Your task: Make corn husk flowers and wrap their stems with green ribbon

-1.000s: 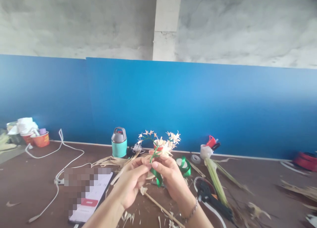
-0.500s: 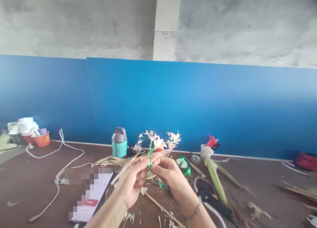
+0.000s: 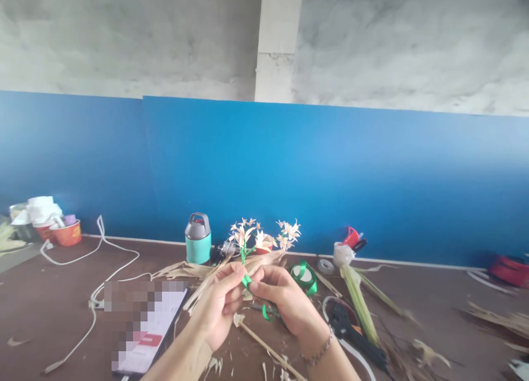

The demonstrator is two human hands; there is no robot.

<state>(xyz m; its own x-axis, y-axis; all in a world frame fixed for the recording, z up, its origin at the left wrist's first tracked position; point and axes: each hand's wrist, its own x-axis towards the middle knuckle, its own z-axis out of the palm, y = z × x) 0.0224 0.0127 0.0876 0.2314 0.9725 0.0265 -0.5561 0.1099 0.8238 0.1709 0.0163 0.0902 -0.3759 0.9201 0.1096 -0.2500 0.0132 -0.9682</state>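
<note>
My left hand pinches the green-wrapped stem of a flower spray with pale, pointed petals, held upright above the table. Between the two hands runs a short length of green ribbon, its end pinched by the thumb and fingers of my right hand. A loose curl of the same ribbon hangs below the right fingers. Just past my right hand lies a roll of green ribbon. More pale flowers stand behind the hands, near a red cup.
A phone lies left of my forearm. Behind stands a teal flask. At right are a black glue gun, a husk stalk and a tape roll. A white cable and paper cups sit at left.
The flower spray has turned and shifted slightly left and lower in my left hand. The ribbon between my hands now shows flatter and wider.
</note>
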